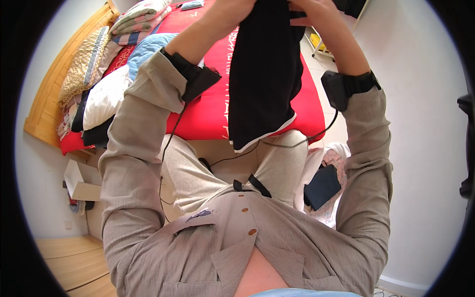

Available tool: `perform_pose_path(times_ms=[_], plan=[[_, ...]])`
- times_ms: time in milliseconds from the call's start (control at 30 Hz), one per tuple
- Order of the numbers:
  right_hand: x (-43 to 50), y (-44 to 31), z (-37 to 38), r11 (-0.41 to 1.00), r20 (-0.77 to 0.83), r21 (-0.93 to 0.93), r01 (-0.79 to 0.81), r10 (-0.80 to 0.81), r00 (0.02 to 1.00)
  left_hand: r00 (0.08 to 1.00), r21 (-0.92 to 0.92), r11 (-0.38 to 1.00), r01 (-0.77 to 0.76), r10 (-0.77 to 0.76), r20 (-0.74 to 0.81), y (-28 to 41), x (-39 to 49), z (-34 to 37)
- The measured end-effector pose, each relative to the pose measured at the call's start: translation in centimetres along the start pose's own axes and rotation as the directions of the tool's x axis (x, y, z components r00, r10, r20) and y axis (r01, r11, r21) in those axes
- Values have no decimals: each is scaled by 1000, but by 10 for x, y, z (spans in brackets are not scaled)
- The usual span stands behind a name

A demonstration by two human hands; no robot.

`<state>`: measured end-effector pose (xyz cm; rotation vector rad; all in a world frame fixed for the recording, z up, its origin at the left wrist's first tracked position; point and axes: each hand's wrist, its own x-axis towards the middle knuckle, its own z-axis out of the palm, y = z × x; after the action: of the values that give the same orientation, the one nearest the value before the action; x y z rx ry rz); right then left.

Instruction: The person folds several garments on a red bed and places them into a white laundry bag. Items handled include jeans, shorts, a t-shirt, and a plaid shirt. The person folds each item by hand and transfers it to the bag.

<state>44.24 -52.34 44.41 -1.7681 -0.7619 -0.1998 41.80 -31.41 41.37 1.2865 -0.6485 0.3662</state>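
Note:
A black cloth garment with a white-edged hem (261, 81) hangs from the top of the view, its lower end in front of my knees. My left hand (243, 8) is at the garment's upper left side; its fingers are hidden behind the cloth or cut off by the picture's top edge. On the upper right, my right hand (313, 10) grips the garment, with some black cloth between its fingers. Behind the garment lies a bed with a red cover (206, 111), bearing pale printed lettering.
Folded clothes, a white one (107, 98) among them, lie on the bed's left by a patterned pillow (83, 67). Folded quilts (143, 16) are farther back. Cables run from black wrist devices (198, 80). A dark folded cloth (323, 187) lies low on the right, near the white wall (419, 148).

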Motion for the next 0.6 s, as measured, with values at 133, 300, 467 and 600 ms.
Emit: perform_pose_path(times_ms=[133, 300, 467, 600], plan=[[-7, -1, 8, 972, -30, 40, 230, -229, 973, 994, 148, 983, 110, -108, -18, 8, -14, 15], [-3, 0, -29, 924, 111, 336, 182, -231, 967, 999, 254, 967, -10, 2, 35, 30, -10, 14], [-9, -3, -96, 943, -54, 284, 173, -165, 985, 990, 256, 966, -39, 72, -120, 63, -13, -53], [-13, 8, -141, 957, -58, 254, 140, -130, 990, 977, 264, 964, -19, 75, -202, 72, -10, -104]])
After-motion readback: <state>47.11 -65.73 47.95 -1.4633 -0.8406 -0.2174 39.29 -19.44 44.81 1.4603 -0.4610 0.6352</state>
